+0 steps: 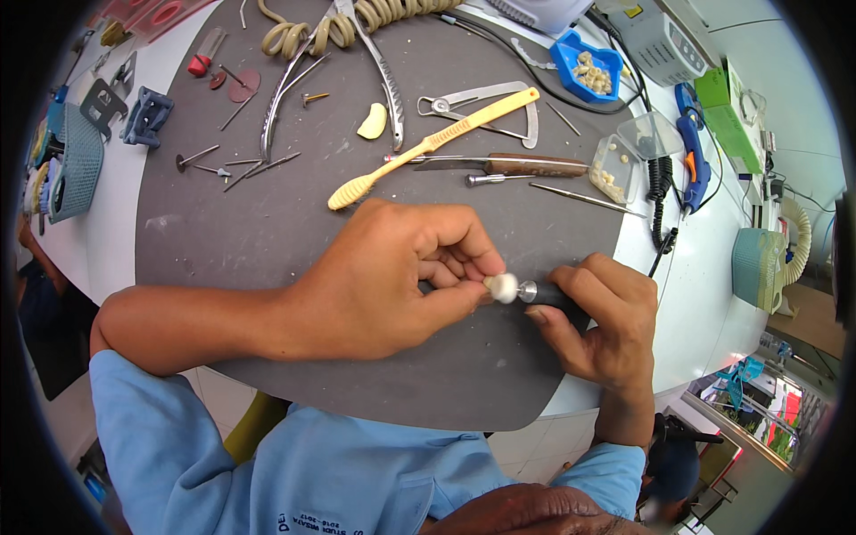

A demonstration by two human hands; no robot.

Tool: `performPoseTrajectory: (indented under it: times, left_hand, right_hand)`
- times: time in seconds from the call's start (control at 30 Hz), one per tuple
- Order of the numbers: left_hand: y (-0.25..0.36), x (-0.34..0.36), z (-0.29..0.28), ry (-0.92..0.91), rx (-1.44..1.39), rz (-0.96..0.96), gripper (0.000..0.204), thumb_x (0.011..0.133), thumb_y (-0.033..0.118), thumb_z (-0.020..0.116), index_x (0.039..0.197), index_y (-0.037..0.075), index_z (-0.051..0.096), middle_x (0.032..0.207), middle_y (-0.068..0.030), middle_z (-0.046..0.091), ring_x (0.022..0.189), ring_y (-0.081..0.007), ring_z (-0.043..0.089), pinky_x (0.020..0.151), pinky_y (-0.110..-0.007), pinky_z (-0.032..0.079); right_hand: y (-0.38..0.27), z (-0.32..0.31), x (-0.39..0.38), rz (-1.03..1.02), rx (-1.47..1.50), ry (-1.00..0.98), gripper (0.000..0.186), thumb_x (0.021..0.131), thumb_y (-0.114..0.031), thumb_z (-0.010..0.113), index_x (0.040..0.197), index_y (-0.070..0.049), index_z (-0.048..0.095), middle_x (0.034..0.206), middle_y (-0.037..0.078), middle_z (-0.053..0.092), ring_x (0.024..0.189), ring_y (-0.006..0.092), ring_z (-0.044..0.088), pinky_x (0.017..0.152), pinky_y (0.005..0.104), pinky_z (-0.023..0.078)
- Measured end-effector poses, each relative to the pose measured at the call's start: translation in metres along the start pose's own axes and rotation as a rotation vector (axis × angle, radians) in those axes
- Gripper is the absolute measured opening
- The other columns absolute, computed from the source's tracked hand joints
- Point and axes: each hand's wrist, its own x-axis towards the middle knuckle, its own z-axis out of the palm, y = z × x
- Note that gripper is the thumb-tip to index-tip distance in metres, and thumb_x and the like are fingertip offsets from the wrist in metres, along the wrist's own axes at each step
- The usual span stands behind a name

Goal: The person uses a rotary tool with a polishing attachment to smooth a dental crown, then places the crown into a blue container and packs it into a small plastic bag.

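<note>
My left hand [392, 276] is closed, thumb and forefinger pinching a small cream-coloured piece, tooth-like in colour, mostly hidden by the fingertips. Against that piece sits a round white polishing tip [505, 287], blurred, on the metal nose of a black rotary handpiece [557, 299]. The handpiece is gripped in my right hand [611, 316], with fingers wrapped over its body and the thumb below. Both hands meet over the grey mat [419, 383]. Just beyond my left hand lies a yellow toothbrush [437, 143], its bristle end toward me.
Across the mat lie pliers [390, 89], a metal caliper [532, 116], a wooden-handled knife [535, 167] and several rotary bits. A blue tray [571, 49] and a clear box [633, 183] hold small tooth-coloured pieces. Farther right is a blue glue gun [694, 156] with cables.
</note>
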Motion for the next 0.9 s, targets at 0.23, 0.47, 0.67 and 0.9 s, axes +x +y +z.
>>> performPoseTrajectory:
  times: [0.23, 0.47, 0.67, 0.9]
  left_hand:
    - [-0.0006, -0.0008, 0.0007, 0.008, 0.011, 0.02, 0.014, 0.103, -0.009, 0.072, 0.117, -0.01, 0.071, 0.113, -0.015, 0.079, 0.106, -0.0178, 0.08, 0.094, -0.03, 0.069]
    - [0.0003, -0.0012, 0.0015, 0.012, 0.011, 0.027, 0.014, 0.103, -0.009, 0.072, 0.117, -0.01, 0.071, 0.114, -0.0153, 0.079, 0.106, -0.0176, 0.08, 0.094, -0.03, 0.069]
    - [-0.0008, -0.0017, 0.001, 0.014, -0.013, 0.016, 0.015, 0.103, -0.009, 0.072, 0.118, -0.01, 0.071, 0.113, -0.0155, 0.079, 0.105, -0.0172, 0.081, 0.093, -0.029, 0.069]
    - [0.0015, -0.0013, 0.0009, 0.007, 0.026, 0.02, 0.016, 0.103, -0.009, 0.073, 0.119, -0.01, 0.071, 0.114, -0.0152, 0.079, 0.105, -0.0169, 0.081, 0.094, -0.029, 0.068]
  right_hand:
    - [0.0007, -0.0016, -0.001, 0.004, 0.003, -0.003, 0.03, 0.082, -0.026, 0.096, 0.095, -0.008, 0.076, 0.074, 0.005, 0.056, 0.059, 0.025, 0.059, 0.053, 0.0399, 0.043]
    - [0.0001, -0.0018, -0.0003, 0.015, 0.011, 0.005, 0.031, 0.081, -0.027, 0.097, 0.093, -0.008, 0.075, 0.073, 0.006, 0.054, 0.058, 0.0248, 0.058, 0.053, 0.0401, 0.042]
    - [0.0, 0.0016, 0.0009, -0.037, 0.009, 0.024, 0.031, 0.08, -0.027, 0.097, 0.093, -0.008, 0.075, 0.072, 0.005, 0.053, 0.058, 0.0248, 0.057, 0.053, 0.0403, 0.043]
    - [0.0017, 0.0015, -0.0003, -0.037, 0.01, 0.025, 0.03, 0.08, -0.026, 0.096, 0.093, -0.008, 0.075, 0.073, 0.006, 0.056, 0.058, 0.0253, 0.059, 0.052, 0.0401, 0.043]
